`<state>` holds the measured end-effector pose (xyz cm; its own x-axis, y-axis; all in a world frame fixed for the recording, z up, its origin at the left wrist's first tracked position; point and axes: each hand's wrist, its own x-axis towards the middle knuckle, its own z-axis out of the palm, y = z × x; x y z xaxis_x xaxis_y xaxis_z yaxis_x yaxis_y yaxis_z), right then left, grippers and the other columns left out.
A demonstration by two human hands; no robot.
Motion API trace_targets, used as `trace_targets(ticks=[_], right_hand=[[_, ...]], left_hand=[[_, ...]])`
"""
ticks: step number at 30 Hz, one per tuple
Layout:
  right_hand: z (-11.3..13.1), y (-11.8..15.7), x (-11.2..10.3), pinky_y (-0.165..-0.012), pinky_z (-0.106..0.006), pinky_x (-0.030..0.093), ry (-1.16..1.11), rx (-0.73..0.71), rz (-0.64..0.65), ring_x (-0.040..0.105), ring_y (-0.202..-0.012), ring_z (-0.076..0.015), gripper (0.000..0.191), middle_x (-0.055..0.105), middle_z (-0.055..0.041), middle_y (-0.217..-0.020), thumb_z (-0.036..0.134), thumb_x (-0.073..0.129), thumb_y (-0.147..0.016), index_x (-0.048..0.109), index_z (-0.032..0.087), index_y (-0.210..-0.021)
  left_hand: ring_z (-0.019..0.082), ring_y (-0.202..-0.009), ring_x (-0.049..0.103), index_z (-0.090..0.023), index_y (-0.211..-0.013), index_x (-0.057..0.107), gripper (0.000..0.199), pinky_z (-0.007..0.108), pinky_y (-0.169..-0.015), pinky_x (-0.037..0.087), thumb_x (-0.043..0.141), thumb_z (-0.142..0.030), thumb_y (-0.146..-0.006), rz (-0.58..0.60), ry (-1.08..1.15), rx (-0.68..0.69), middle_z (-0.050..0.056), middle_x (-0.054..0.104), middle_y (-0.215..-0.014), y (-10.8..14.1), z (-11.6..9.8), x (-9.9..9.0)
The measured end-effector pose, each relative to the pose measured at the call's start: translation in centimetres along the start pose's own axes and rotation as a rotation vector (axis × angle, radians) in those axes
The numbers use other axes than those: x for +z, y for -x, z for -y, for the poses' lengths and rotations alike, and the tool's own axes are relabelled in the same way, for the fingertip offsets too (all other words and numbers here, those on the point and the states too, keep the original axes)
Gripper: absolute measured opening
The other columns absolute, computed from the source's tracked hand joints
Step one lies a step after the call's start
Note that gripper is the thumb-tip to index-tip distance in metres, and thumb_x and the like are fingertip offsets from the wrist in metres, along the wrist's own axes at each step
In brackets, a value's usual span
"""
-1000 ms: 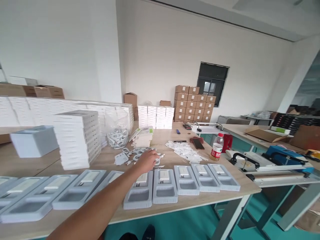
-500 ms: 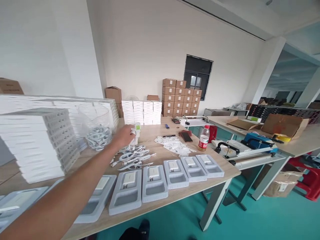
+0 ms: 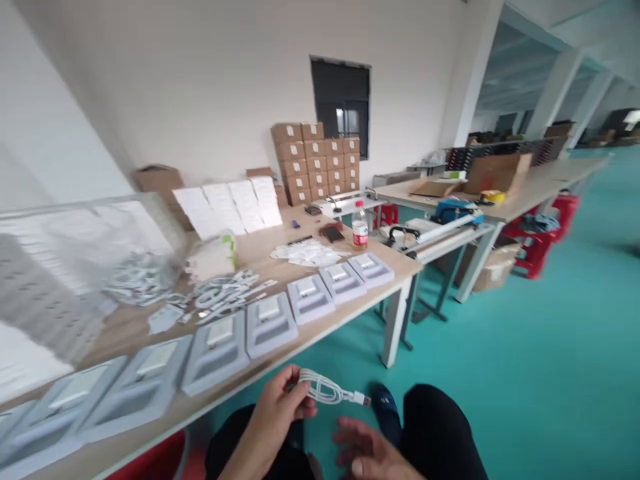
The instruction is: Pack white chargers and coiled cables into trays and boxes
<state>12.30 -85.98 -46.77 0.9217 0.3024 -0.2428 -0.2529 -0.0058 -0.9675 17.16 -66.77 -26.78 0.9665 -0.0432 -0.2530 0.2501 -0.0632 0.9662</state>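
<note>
My left hand (image 3: 285, 407) pinches a coiled white cable (image 3: 325, 389) over my lap, its USB plug pointing right. Just below the plug, my right hand (image 3: 367, 450) has its fingers apart, slightly blurred, and holds nothing. A row of grey trays (image 3: 217, 357), each with a white block in its upper part, lines the table's front edge. Behind them lie a pile of loose white cables (image 3: 225, 293) and a clear bag of cables (image 3: 140, 277).
Stacks of white boxes (image 3: 235, 205) stand at the table's back and left. White paper pieces (image 3: 307, 253), a phone (image 3: 331, 233) and a bottle (image 3: 359, 227) are farther right. Sealing machines (image 3: 435, 237) stand beyond the table (image 3: 400, 270). Brown cartons (image 3: 317, 163) are piled by the wall.
The view has swung right and down. The arm that reached over the table is no longer there; both hands now show over the lap, the left one holding a coiled cable.
</note>
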Motion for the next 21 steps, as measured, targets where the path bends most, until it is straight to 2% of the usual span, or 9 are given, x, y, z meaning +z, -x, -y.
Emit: trace_targets(ticks=[2,5,8,10,12,14,17,19,21], right_hand=[[1.0,1.2,-1.4,-0.057,-0.029,0.05,-0.319,-0.029,-0.007,0.068,-0.091,-0.0252,0.078,0.066,-0.0089,-0.118,0.065,0.08,-0.061,0.059,0.027,-0.126],[2.2,1.7,-3.0,-0.042,-0.02,0.026,-0.531,0.011,-0.183,0.054,-0.056,-0.0107,0.058,0.066,-0.0039,-0.079,0.061,0.08,-0.063,0.069,0.019,-0.101],[2.4,1.5,-4.0,-0.042,-0.02,0.02,-0.5,0.057,-0.275,0.038,-0.047,-0.0059,0.046,0.053,0.0023,-0.055,0.058,0.077,-0.069,0.065,0.015,-0.075],[2.3,1.3,-4.5,-0.044,-0.02,0.023,-0.475,0.067,-0.262,0.039,-0.048,-0.0063,0.045,0.052,0.0018,-0.055,0.057,0.077,-0.069,0.064,0.014,-0.069],[2.2,1.1,-4.9,-0.045,-0.021,0.026,-0.433,0.078,-0.241,0.041,-0.05,-0.0075,0.044,0.054,0.0004,-0.056,0.055,0.076,-0.071,0.064,0.013,-0.068],[2.1,0.8,-5.3,-0.047,-0.022,0.031,-0.373,0.079,-0.251,0.046,-0.053,-0.0096,0.04,0.058,-0.0013,-0.061,0.053,0.075,-0.072,0.067,0.013,-0.074],[2.1,0.3,-5.9,-0.058,-0.026,0.042,-0.24,0.044,-0.339,0.058,-0.074,-0.0164,0.043,0.068,-0.0047,-0.087,0.042,0.079,-0.068,0.068,0.019,-0.103],[2.2,0.1,-6.1,-0.074,-0.032,0.047,0.01,-0.02,-0.385,0.06,-0.095,-0.0219,0.053,0.067,-0.0064,-0.111,0.032,0.078,-0.069,0.064,0.025,-0.12],[2.3,0.0,-5.9,-0.091,-0.041,0.044,0.273,-0.084,-0.385,0.056,-0.11,-0.0268,0.043,0.065,-0.0069,-0.12,0.026,0.073,-0.074,0.067,0.028,-0.117]], left_hand=[[0.012,-0.061,0.061,-0.019,-0.069,0.059,0.037,0.025,-0.059,0.058,0.085,-0.044,-0.061,0.042,0.138,-0.151,-0.003,0.061,-0.064,-0.7,6.1,2.7],[0.01,-0.06,0.062,-0.018,-0.069,0.057,0.039,0.022,-0.061,0.058,0.09,-0.036,-0.058,0.142,0.288,-0.365,-0.005,0.06,-0.062,-1.2,11.8,4.7],[0.013,-0.074,0.069,-0.018,-0.086,0.064,0.032,0.021,-0.06,0.06,0.086,-0.034,-0.069,0.416,0.375,-0.536,0.001,0.068,-0.081,-1.5,13.4,4.7],[0.018,-0.08,0.073,-0.016,-0.094,0.064,0.034,0.021,-0.052,0.058,0.077,-0.043,-0.078,0.61,0.395,-0.627,0.006,0.071,-0.092,-1.8,13.5,4.3],[0.02,-0.071,0.073,-0.015,-0.091,0.063,0.038,0.019,-0.041,0.052,0.068,-0.052,-0.083,0.717,0.406,-0.707,0.01,0.071,-0.091,-2.2,13.5,4.1],[0.015,-0.054,0.067,-0.015,-0.081,0.059,0.04,0.015,-0.034,0.041,0.063,-0.055,-0.085,0.685,0.427,-0.754,0.008,0.068,-0.078,-2.7,13.9,4.3],[0.005,-0.042,0.049,-0.017,-0.069,0.05,0.042,0.011,-0.031,0.022,0.065,-0.053,-0.085,0.537,0.468,-0.752,0.0,0.059,-0.062,-3.3,14.9,4.7],[0.003,-0.042,0.044,-0.017,-0.066,0.047,0.044,0.011,-0.033,0.018,0.067,-0.052,-0.084,0.488,0.487,-0.732,-0.001,0.056,-0.06,-3.5,15.4,4.9],[0.003,-0.043,0.043,-0.017,-0.064,0.047,0.044,0.012,-0.035,0.018,0.069,-0.051,-0.082,0.45,0.494,-0.711,-0.001,0.056,-0.06,-3.5,15.8,4.7]])
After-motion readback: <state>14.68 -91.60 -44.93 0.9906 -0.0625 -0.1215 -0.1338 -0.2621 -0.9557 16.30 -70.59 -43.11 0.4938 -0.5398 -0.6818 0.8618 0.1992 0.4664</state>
